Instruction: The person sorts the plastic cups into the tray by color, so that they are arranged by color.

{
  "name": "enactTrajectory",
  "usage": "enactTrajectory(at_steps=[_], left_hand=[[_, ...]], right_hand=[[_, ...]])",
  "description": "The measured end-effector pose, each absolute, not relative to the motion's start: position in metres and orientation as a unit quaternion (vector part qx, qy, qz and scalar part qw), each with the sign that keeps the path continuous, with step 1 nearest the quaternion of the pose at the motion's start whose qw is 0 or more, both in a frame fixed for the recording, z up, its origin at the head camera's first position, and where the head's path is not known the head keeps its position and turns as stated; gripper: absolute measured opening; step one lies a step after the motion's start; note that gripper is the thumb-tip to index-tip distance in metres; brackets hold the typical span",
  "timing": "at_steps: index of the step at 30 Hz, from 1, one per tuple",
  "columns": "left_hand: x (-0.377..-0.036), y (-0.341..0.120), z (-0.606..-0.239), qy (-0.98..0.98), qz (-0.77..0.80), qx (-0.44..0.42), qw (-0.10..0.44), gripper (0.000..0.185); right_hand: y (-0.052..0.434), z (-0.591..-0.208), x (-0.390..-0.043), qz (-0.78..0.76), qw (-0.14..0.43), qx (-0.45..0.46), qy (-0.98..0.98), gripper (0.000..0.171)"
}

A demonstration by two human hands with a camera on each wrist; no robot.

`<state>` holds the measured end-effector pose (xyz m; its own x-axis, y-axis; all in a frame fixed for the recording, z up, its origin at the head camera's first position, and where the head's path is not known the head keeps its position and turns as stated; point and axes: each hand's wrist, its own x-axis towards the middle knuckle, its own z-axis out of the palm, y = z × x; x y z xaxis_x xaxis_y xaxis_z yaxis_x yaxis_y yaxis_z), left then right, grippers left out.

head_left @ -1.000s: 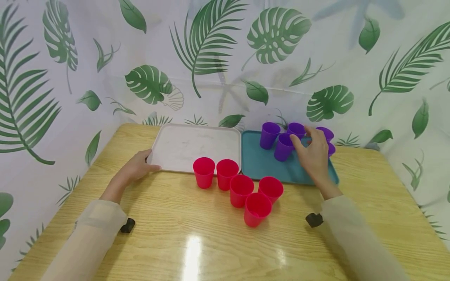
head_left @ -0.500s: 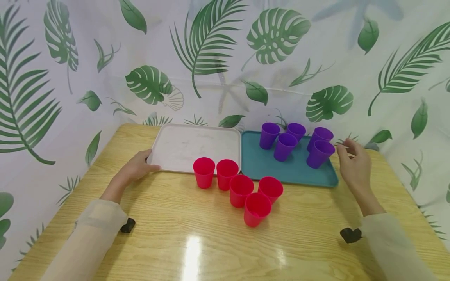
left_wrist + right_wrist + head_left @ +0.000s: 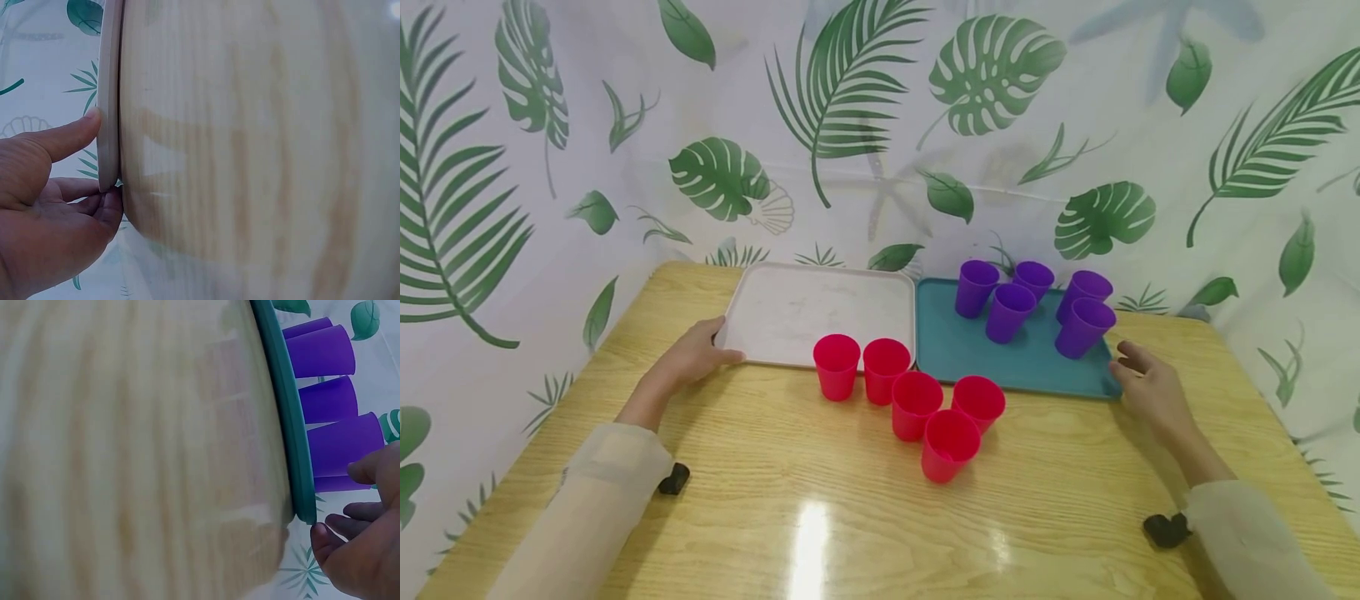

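Observation:
At the left end of the white tray [image 3: 820,304], my left hand [image 3: 692,354] grips the corner. The left wrist view shows its thumb [image 3: 87,128] against the rim and the other fingers bent under the edge. My right hand [image 3: 1153,387] is beside the front right corner of the teal tray [image 3: 985,367]. Its fingers are loosely bent and hold nothing. In the right wrist view one fingertip [image 3: 320,534] is at the tray corner, either touching or just short of it. Several purple cups, including the nearest one [image 3: 1082,329], stand upright on the teal tray.
Several red cups stand on the wooden table [image 3: 737,483] in front of the trays, among them the frontmost red cup [image 3: 949,450]. A left red cup [image 3: 837,371] overlaps the white tray's front edge in view. A leaf-patterned cloth [image 3: 865,125] hangs behind.
My right hand has left the purple cups, moved right past the teal tray's edge, then come down toward its front corner. The left hand and the cups have stayed put.

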<state>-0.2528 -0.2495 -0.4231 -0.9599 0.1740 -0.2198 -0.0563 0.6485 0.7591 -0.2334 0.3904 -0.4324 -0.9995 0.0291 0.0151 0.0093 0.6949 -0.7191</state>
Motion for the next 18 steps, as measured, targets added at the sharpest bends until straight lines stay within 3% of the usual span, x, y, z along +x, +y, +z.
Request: enactTrajectory(at_steps=[18], left_hand=[[-0.2528, -0.2496, -0.4225, 0.899, 0.416, 0.039, 0.135, 0.081]], right_hand=[[0.3986, -0.4393, -0.2291, 0.338, -0.052, 0.026, -0.939, 0.076]])
